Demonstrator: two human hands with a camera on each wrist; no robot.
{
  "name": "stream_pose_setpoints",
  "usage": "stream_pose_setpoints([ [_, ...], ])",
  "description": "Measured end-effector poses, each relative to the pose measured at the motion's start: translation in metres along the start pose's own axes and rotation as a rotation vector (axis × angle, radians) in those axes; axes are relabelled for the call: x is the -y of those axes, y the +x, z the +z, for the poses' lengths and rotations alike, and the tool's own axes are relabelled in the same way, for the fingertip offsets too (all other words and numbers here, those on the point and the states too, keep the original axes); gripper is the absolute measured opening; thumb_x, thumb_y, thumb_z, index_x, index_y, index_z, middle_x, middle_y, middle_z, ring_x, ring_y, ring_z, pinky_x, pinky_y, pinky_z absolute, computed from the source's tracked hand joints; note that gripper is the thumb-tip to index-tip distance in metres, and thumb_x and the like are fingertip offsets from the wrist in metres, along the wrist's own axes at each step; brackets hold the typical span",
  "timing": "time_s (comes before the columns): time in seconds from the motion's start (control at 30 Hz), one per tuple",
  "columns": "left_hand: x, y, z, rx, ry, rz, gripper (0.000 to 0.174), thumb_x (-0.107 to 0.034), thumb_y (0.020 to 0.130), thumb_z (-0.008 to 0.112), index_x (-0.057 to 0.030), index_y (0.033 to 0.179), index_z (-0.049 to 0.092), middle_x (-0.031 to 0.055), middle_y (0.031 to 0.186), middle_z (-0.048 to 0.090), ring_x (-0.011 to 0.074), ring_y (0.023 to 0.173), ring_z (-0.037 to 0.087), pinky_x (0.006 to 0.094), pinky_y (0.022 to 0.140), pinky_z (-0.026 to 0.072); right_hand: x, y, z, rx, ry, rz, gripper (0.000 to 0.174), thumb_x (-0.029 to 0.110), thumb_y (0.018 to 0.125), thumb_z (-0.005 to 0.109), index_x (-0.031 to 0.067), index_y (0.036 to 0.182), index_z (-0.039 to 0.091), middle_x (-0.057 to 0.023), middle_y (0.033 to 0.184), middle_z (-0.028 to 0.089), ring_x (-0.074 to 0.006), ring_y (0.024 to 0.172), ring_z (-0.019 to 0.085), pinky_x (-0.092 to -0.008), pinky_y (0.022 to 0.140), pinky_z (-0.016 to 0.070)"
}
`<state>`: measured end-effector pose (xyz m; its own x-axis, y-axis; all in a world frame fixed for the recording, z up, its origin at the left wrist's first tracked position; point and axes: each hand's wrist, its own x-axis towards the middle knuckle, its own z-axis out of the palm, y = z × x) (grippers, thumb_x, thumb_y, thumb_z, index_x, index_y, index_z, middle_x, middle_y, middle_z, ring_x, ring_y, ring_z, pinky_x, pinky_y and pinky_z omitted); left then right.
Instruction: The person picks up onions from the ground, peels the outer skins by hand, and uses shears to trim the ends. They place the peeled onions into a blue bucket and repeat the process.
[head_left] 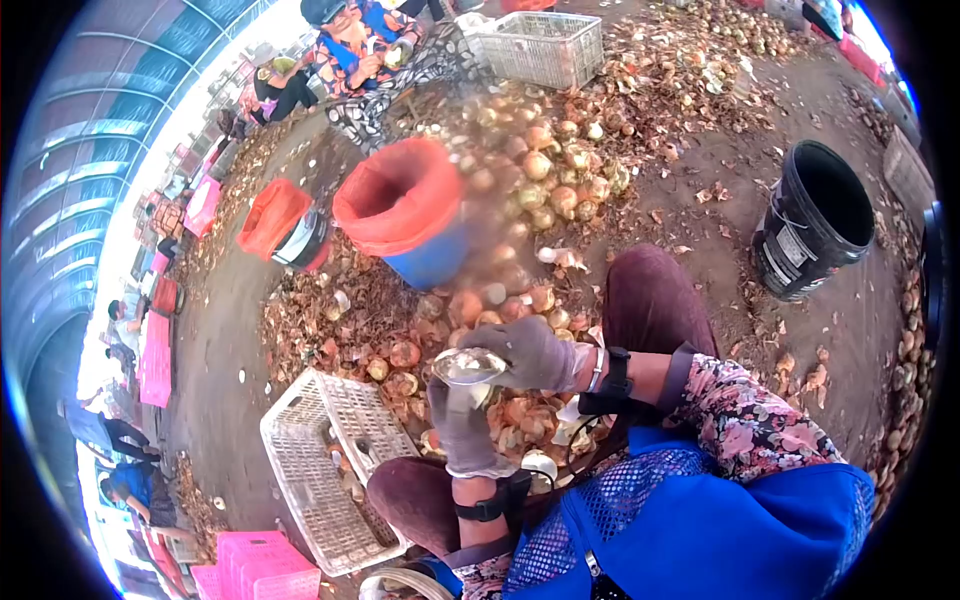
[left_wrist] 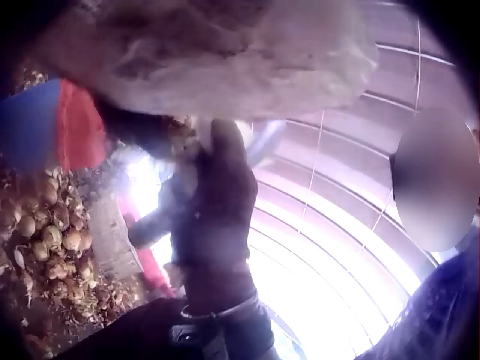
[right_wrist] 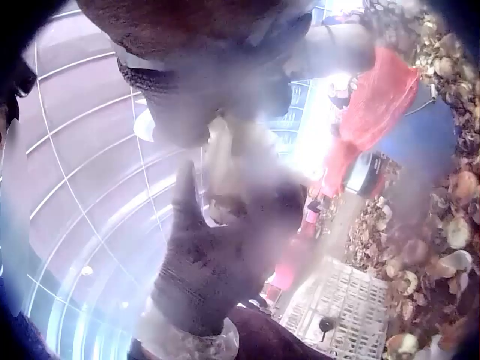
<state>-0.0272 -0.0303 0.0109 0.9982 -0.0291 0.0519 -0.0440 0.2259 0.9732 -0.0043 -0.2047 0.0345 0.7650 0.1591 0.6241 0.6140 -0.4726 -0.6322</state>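
Both hands wear greyish gloves and meet in front of the knees. The left hand (head_left: pixel 465 435) holds an onion (head_left: pixel 469 396), its thumb and fingers spread round it in the right wrist view. Right above, the right hand (head_left: pixel 530 355) has its fingers bent over the onion's top. A pale, shiny, blade-like thing (head_left: pixel 468 366) shows at its fingertips, and a whitish tip (right_wrist: pixel 143 124) juts from beside that hand in the right wrist view. I cannot tell just what this thing is. Glove and blur hide much of the onion.
Loose onions (head_left: pixel 560 190) and dry skins cover the ground ahead. A white crate (head_left: pixel 325 480) stands by the left knee. Ahead are a blue bucket with a red mesh bag (head_left: pixel 400 200) and, at right, a black bucket (head_left: pixel 815 220). Another person (head_left: pixel 365 60) sits opposite.
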Motion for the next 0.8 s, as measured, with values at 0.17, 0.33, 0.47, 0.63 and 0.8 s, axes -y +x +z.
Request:
stream_pose_setpoints([
  [0.17,-0.006,-0.002,-0.001,-0.001,-0.105,-0.101,0.062,-0.027,0.082,0.076,-0.0026,0.132,0.05,0.0083,0.121,0.059,0.0198,0.109,0.061,0.0348,0.089,0.0542,-0.003,-0.003,0.007,0.038,0.283,0.14,0.043,0.031,0.081,0.075,0.0112,0.118,0.063,-0.007,0.078,0.07,-0.0258,0.064,0.067,-0.0387,0.057,0.0509],
  [0.33,-0.016,-0.01,0.0,0.106,-0.31,-0.141,0.063,-0.039,0.077,0.074,0.0002,0.124,0.056,0.0064,0.112,0.063,0.019,0.095,0.063,0.0312,0.083,0.0531,-0.021,0.015,0.006,-0.153,0.814,0.549,0.044,0.029,0.085,0.07,0.0083,0.122,0.058,-0.0065,0.089,0.068,-0.0159,0.07,0.064,-0.0292,0.055,0.051],
  [0.47,-0.016,-0.009,-0.007,0.044,-0.447,-0.056,0.074,-0.05,0.081,0.073,-0.0021,0.133,0.05,0.0137,0.125,0.061,0.0291,0.116,0.059,0.0432,0.101,0.0495,-0.031,0.027,-0.018,-0.076,0.887,0.811,0.045,0.033,0.089,0.063,0.0082,0.125,0.053,-0.0067,0.094,0.065,-0.0103,0.069,0.06,-0.023,0.049,0.0474],
  [0.63,-0.029,-0.006,0.004,0.06,-0.47,-0.048,0.082,-0.06,0.083,0.067,-0.0031,0.138,0.046,0.0115,0.13,0.055,0.0264,0.119,0.056,0.0423,0.107,0.0445,0.003,0.007,-0.01,0.431,0.909,0.839,0.057,0.058,0.095,0.048,0.0121,0.128,0.051,-0.0044,0.081,0.066,-0.0058,0.047,0.045,-0.0213,0.04,0.0354],
  [0.8,-0.033,-0.003,0.008,0.085,-0.155,-0.002,0.073,-0.056,0.09,0.062,-0.0011,0.135,0.048,0.0103,0.127,0.056,0.0203,0.113,0.057,0.0353,0.094,0.0505,0.023,-0.003,0.001,0.466,0.908,0.795,0.067,0.059,0.095,0.05,0.0112,0.142,0.045,-0.0084,0.089,0.068,-0.0073,0.05,0.048,-0.0225,0.046,0.0372],
])
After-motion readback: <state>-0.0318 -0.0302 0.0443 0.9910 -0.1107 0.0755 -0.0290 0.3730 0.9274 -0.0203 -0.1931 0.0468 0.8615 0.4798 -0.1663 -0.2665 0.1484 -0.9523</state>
